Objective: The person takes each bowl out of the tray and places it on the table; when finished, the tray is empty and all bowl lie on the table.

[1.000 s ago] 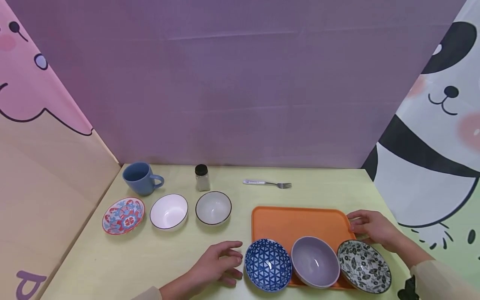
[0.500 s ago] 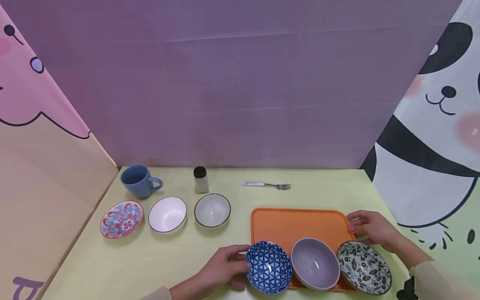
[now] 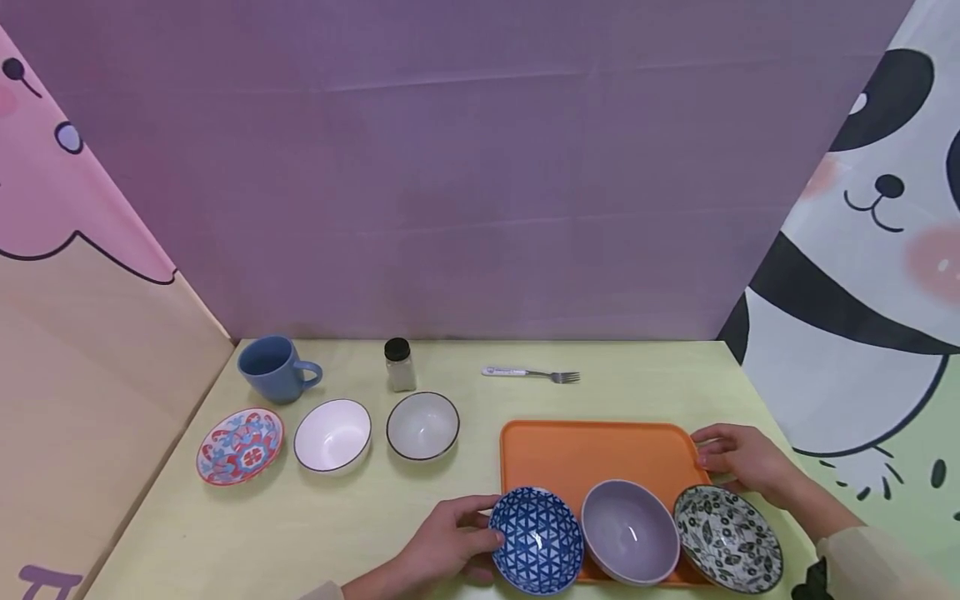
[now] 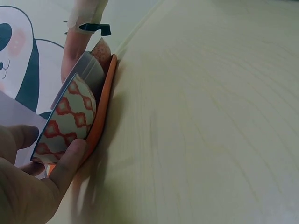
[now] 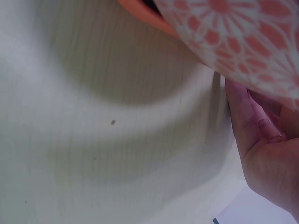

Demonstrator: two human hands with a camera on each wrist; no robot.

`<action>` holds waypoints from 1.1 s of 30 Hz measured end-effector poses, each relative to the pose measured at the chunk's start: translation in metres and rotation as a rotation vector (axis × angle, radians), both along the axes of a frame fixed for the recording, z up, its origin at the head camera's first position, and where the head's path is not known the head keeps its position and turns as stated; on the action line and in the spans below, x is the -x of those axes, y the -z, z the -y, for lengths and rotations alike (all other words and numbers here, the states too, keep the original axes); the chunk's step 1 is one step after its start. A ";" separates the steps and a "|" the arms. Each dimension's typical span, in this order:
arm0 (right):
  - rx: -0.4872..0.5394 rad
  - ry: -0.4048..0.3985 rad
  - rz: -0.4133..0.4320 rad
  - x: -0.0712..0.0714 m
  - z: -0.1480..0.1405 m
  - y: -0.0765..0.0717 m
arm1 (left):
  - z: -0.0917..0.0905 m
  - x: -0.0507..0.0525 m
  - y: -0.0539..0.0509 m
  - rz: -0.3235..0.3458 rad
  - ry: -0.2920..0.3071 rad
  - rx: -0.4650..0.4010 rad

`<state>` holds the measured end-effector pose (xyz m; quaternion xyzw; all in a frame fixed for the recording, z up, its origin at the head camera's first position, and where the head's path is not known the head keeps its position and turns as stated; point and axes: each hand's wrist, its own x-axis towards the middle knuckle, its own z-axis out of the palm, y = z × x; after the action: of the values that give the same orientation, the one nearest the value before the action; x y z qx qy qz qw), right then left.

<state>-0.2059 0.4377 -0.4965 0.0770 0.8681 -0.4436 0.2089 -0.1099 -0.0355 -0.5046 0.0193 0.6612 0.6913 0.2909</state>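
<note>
At the front left of the orange tray (image 3: 600,442), my left hand (image 3: 442,542) holds the side of a blue-patterned bowl (image 3: 537,540), thumb at the rim. In the left wrist view, fingers of my left hand (image 4: 32,182) lie either side of the wall of a bowl with a red diamond pattern (image 4: 67,119). A lilac bowl (image 3: 630,532) stands in the middle, beside a tilted black-and-white floral bowl (image 3: 727,537). My right hand (image 3: 750,462) touches the tray's right edge with loosely bent fingers. The right wrist view shows that hand (image 5: 266,149) below a red-and-white patterned underside (image 5: 243,42).
Towards the back left stand a blue mug (image 3: 276,371), a red-patterned dish (image 3: 240,446), a white bowl (image 3: 332,435), a greyish bowl (image 3: 423,427) and a black-capped jar (image 3: 400,367). A fork (image 3: 532,375) lies behind the tray. Fabric walls border the table (image 3: 187,533).
My left hand has moved right, from beside the blue-patterned bowl to a hold on its side. My right hand stays at the tray's edge. The head view has shifted slightly.
</note>
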 end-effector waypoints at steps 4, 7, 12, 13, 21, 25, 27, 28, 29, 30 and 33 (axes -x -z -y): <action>-0.004 -0.007 -0.012 -0.001 0.002 -0.001 | 0.000 0.000 0.001 -0.001 -0.005 0.006; -0.004 -0.012 -0.008 -0.002 0.004 -0.003 | 0.000 0.000 0.002 -0.007 -0.013 -0.003; -0.013 -0.019 -0.010 -0.002 0.004 -0.004 | 0.000 -0.001 0.003 -0.007 -0.025 -0.025; -0.014 -0.022 -0.013 -0.002 0.003 -0.004 | 0.000 -0.001 0.003 -0.006 -0.026 -0.028; -0.013 -0.031 -0.015 0.000 0.002 -0.003 | 0.000 0.002 0.004 0.013 -0.029 -0.035; -0.006 -0.028 -0.014 -0.001 0.003 -0.003 | -0.001 0.004 0.002 0.023 -0.029 -0.023; -0.004 -0.029 -0.016 -0.001 0.003 -0.003 | -0.001 0.004 0.001 0.024 -0.032 -0.020; 0.000 -0.028 -0.016 -0.001 0.003 -0.003 | -0.001 0.004 0.000 0.023 -0.033 -0.021; 0.003 -0.029 -0.016 -0.001 0.003 -0.004 | -0.001 0.004 0.000 0.022 -0.034 -0.024; 0.005 -0.030 -0.016 -0.001 0.003 -0.004 | -0.001 0.004 -0.001 0.021 -0.035 -0.030; 0.009 -0.028 -0.014 -0.002 0.003 -0.004 | -0.001 0.005 -0.003 0.018 -0.035 -0.051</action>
<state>-0.2042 0.4347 -0.4920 0.0608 0.8686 -0.4451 0.2091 -0.1149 -0.0341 -0.5017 0.0087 0.6409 0.7131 0.2841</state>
